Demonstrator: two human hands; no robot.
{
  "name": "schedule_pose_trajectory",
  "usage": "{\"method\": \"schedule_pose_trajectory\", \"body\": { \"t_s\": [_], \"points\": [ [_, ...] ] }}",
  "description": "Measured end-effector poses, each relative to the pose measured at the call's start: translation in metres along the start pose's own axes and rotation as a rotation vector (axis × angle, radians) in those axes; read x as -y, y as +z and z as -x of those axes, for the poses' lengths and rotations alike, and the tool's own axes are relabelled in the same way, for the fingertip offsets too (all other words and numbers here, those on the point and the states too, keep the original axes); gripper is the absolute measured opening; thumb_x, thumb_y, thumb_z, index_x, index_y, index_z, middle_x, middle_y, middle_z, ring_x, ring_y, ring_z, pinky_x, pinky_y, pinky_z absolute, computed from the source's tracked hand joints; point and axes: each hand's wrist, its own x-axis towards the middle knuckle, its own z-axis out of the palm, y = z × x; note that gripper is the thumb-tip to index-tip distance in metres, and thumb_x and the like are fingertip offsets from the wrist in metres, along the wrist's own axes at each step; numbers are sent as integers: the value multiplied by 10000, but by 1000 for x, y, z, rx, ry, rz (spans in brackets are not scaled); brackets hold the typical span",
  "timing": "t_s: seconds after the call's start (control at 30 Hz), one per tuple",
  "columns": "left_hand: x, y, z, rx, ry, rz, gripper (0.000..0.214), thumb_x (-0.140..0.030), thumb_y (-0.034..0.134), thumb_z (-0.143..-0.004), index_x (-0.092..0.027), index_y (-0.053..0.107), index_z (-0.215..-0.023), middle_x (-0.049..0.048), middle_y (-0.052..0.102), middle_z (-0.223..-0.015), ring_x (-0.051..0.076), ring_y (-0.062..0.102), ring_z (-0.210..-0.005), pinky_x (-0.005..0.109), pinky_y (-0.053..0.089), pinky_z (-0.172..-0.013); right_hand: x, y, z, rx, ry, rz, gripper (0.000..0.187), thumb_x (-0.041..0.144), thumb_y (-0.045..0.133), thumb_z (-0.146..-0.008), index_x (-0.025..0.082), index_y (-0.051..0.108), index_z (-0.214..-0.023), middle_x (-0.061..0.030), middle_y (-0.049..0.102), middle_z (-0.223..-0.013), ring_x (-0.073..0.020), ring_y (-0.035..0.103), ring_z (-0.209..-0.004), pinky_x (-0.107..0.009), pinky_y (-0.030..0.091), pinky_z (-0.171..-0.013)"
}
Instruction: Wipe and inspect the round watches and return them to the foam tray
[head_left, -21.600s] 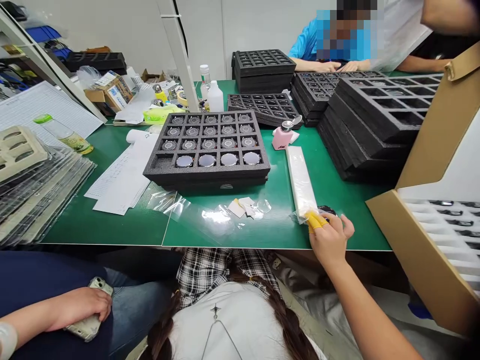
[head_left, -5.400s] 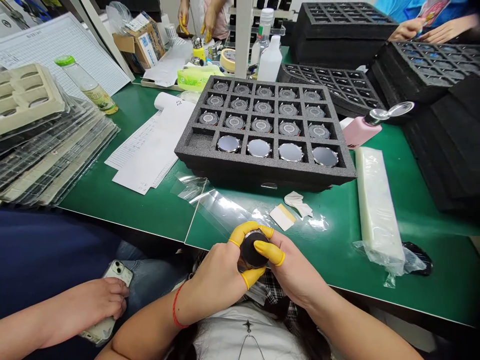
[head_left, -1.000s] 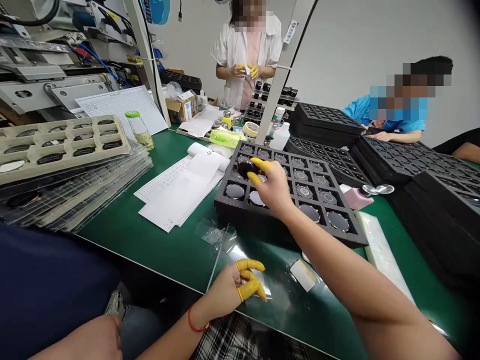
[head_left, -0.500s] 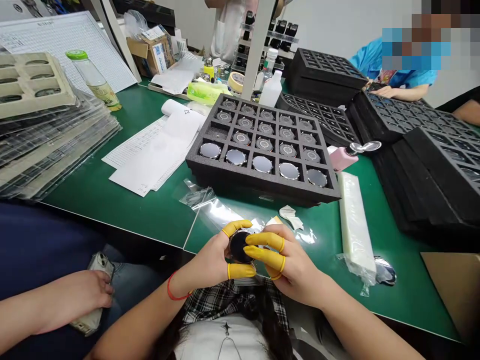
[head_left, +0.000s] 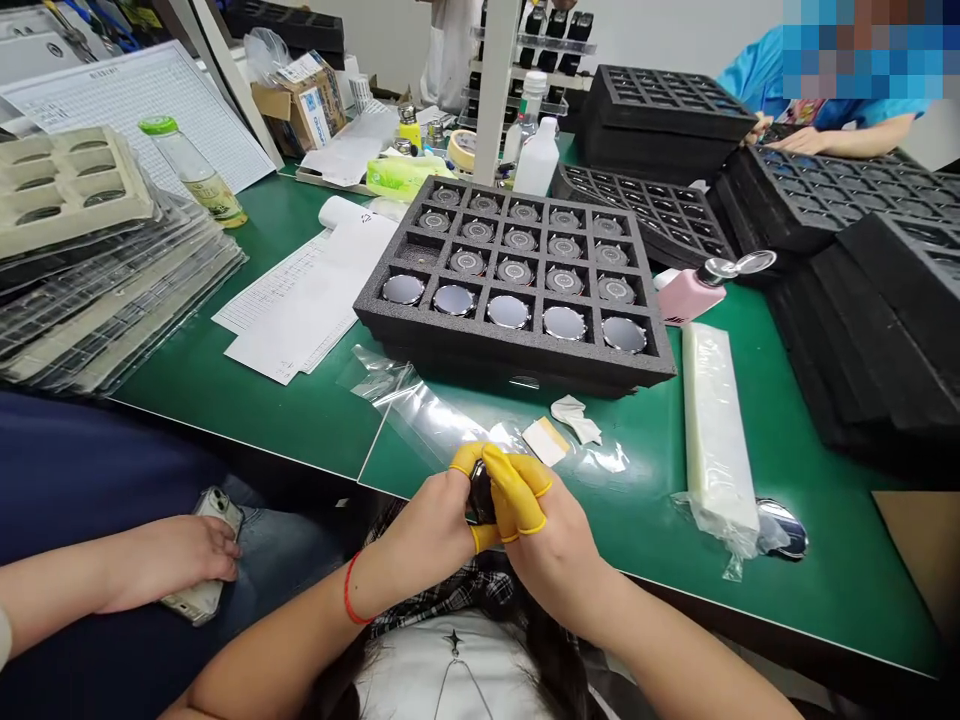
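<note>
A round dark watch case (head_left: pixel 481 490) is mostly hidden between my two hands, tilted on edge at the table's front edge. My left hand (head_left: pixel 439 520), with yellow finger cots on thumb and finger, grips its rim. My right hand (head_left: pixel 544 520), also in yellow finger cots, closes over the other side with its fingers pressed together on the case. Just beyond my hands stands a black foam tray (head_left: pixel 517 360) with several watch cases in its compartments. The front row shows shiny faces up; most others show their backs. One compartment at the left holds no watch.
A clear plastic bag (head_left: pixel 420 405), a yellow-edged white pad (head_left: pixel 546 441) and a crumpled wipe (head_left: pixel 576 418) lie before the tray. Right of it are a pink bottle (head_left: pixel 690 295) and a wrapped white stack (head_left: pixel 720 430). At left, another person's hand (head_left: pixel 169 560) rests on a phone.
The watch case has turned from face-up to nearly on edge. My right fingers have gone from touching its face to closing around its side. The view has shifted slightly.
</note>
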Motion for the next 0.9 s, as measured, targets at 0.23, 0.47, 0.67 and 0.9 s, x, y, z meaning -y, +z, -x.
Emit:
{"method": "schedule_pose_trajectory", "body": {
  "t_s": [0.23, 0.47, 0.67, 0.9],
  "points": [
    [-4, 8, -7, -73, -3, -10, 411, -146, 691, -684, -199, 594, -1080, 24, 703, -782, 247, 676, -736, 312, 507, -658, 0, 3, 7, -46, 92, 96, 594, 86, 392, -926, 205, 239, -1488, -124, 645, -1078, -244, 631, -974, -396, 569, -783],
    [6, 10, -11, 29, 50, 67, 208, -85, 646, -675, -178, 669, -859, 42, 695, -772, 240, 655, -766, 297, 504, -657, 1, 10, 6, -78, 13, 41, 487, 71, 368, -921, 201, 364, -1390, -56, 627, -811, -200, 583, -694, -329, 525, -617],
    [10, 5, -10, 203, 3, 197, 288, -119, 708, -691, -168, 631, -964, 36, 689, -951, 223, 640, -862, 290, 506, -714, -1, -3, -5, 217, 66, -126, 344, 83, 380, -911, 213, 494, -1209, -49, 599, -869, -188, 542, -726, -318, 501, -612],
    [13, -29, -1, 233, -184, 329, 637, -137, 768, -689, -251, 441, -1223, -29, 572, -924, 121, 581, -764, 251, 488, -689, -20, -7, 3, 153, 373, -67, 553, 45, 407, -892, 254, 352, -1401, -47, 575, -893, -177, 558, -749, -313, 535, -656]
  ]
}}
